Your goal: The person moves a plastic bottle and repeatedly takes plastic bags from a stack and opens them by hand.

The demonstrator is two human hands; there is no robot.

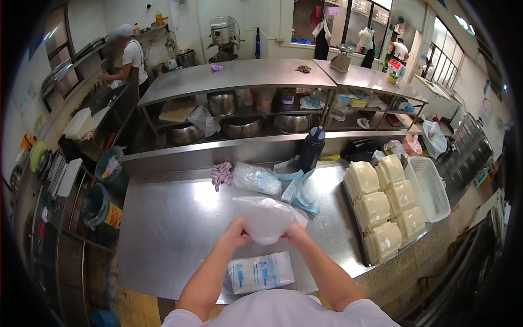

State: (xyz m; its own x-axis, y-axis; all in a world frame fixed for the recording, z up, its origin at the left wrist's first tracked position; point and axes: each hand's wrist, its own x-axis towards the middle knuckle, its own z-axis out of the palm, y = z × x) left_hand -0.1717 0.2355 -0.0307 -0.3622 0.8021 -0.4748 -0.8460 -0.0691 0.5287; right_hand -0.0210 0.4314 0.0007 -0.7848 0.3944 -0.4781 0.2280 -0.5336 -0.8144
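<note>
Above the steel table, my left hand [238,231] and my right hand [295,234] grip the lower sides of a white translucent plastic bag [266,215]. Both hands are closed on it, with the fingertips partly hidden by the plastic. Between my forearms, near the front edge, lies a white pack with blue print [261,272]. A clear plastic bag with whitish contents [257,179] rests just beyond the held bag. Torn blue-and-white wrapping [298,196] is to its right, beside a dark bottle [311,148] standing upright.
A crumpled striped cloth [222,174] lies at the back left. On the right, a dark tray [355,226] bears several cream-coloured wrapped packs [373,210], next to a white plastic basket [430,188]. Steel shelving [239,73] stands behind. Another person [131,57] stands at the far left.
</note>
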